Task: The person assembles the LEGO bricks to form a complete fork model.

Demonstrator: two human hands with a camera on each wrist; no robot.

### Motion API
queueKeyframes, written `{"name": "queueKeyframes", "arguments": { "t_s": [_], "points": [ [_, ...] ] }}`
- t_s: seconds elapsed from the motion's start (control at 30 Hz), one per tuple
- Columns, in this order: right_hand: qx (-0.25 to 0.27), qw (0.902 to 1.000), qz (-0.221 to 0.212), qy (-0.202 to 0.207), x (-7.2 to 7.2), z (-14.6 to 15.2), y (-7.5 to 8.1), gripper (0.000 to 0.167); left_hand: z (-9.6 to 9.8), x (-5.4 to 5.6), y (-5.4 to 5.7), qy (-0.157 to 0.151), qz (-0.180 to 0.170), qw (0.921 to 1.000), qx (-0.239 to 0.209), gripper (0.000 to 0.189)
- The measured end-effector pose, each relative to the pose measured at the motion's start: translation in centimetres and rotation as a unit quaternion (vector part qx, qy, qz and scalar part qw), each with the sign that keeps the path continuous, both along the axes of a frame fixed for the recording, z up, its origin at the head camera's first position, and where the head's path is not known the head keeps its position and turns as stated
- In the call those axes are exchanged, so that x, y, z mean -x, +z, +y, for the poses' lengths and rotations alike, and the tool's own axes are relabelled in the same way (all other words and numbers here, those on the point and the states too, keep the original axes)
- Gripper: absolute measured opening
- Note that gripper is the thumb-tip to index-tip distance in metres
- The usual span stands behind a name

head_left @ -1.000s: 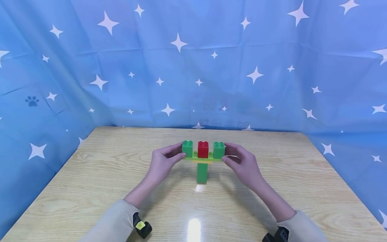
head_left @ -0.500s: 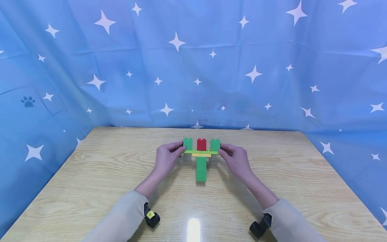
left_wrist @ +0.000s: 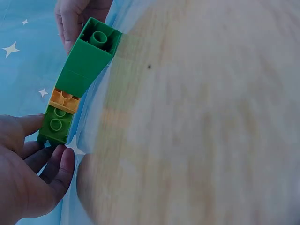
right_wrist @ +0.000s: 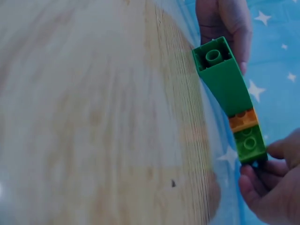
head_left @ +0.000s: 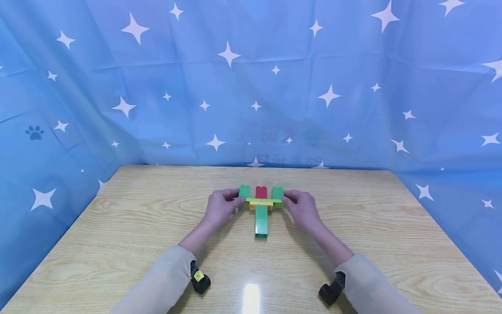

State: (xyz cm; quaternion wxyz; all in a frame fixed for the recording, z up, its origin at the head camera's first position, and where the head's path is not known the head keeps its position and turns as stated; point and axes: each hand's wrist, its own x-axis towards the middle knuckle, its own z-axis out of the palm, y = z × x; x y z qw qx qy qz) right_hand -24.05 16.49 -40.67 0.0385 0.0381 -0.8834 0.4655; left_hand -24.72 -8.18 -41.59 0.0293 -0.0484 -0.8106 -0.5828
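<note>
Both hands hold a T-shaped toy-brick build up off the table. Two green bricks form its stem (head_left: 261, 212), beneath a yellow piece (head_left: 261, 203) and lime plates. Along the top sit a left green brick (head_left: 245, 191), a red brick (head_left: 261, 192) and a right green brick (head_left: 277, 192). My left hand (head_left: 220, 208) pinches the left end between thumb and fingers; my right hand (head_left: 305, 209) does likewise at the right end. The build tilts, its hollow stem bottom showing in both wrist views, where the lime plate's underside (left_wrist: 56, 124) shows too.
A pale wood-grain table (head_left: 137, 226) lies under the hands, with a bright light reflection near its front. Behind and beside it hangs a blue curtain (head_left: 188, 78) with white stars. Each sleeve cuff carries a black wrist camera (head_left: 201, 282).
The build has tipped: its stud tops faced me earlier, and now the stem's hollow bottom shows toward me. Both forearms have drawn inward, each hand keeping its grip on its end.
</note>
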Motion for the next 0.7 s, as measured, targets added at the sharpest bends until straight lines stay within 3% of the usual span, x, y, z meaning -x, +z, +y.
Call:
{"name": "queueKeyframes", "arguments": {
  "t_s": [0.4, 0.7],
  "points": [
    [-0.037, 0.9990, -0.023, 0.008, 0.11, -0.24, -0.49, 0.037, -0.03, 0.18, -0.45, -0.007, -0.010, 0.9974, 0.071, 0.038],
    [-0.040, 0.9989, -0.023, 0.009, -0.04, -0.20, -0.75, 0.036, 0.06, 0.11, -0.58, -0.011, -0.006, 0.9966, 0.081, 0.037]
  ]
}}
